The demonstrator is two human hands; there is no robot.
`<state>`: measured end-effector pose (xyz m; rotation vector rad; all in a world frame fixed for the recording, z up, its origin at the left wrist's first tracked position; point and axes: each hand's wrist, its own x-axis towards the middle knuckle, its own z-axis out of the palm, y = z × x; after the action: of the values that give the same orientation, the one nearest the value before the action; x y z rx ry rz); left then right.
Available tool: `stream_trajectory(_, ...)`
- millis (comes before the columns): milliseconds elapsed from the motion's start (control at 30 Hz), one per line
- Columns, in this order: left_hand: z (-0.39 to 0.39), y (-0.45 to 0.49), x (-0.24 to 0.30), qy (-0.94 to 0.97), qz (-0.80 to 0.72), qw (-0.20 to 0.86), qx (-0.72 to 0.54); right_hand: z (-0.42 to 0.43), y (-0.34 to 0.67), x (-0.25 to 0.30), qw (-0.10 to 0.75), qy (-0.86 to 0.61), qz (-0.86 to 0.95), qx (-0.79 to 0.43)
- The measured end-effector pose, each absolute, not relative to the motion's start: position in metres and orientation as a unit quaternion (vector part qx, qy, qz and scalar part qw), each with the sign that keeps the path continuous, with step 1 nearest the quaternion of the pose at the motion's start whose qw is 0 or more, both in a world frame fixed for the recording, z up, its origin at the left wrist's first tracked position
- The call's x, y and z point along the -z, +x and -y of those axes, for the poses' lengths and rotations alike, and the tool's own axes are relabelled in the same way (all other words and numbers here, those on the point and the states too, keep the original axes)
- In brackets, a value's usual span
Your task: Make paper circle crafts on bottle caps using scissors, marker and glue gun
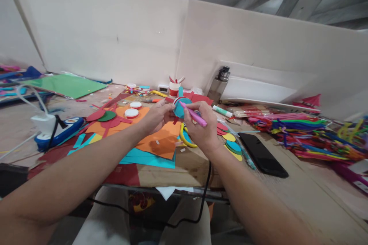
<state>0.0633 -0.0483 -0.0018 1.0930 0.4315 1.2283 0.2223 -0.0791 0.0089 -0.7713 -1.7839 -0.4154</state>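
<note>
Between my two hands, above the table, is a small round paper craft (179, 110) with a blue face and a blue strip standing up from its top. My left hand (161, 115) pinches it by its left edge. A pink-purple marker (197, 118) is gripped in my right hand (202, 124), its tip at the blue face. Whether the tip touches the paper I cannot tell. Under my hands lie orange paper (161, 141) and blue paper sheets (146, 159). A yellow-rimmed pair of scissors (186, 139) is partly hidden by my right hand.
Right of my hand lie coloured paper circles (232, 146), a black phone (262, 155), a glue stick (222, 111) and bundled pipe cleaners (304, 130). At left are a blue power strip (61, 132) and green sheet (69, 85). White-topped discs (131, 113) and a bottle (219, 84) stand further back.
</note>
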Motion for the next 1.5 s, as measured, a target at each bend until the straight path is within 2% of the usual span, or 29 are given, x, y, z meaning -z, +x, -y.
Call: stream_trajectory(1500, 0.0485, 0.0603, -0.0021, 0.486, -0.175, 0.655, -0.551, 0.0816, 0.2244, -0.0117, 0.547, -0.351, 0.743, 0.161)
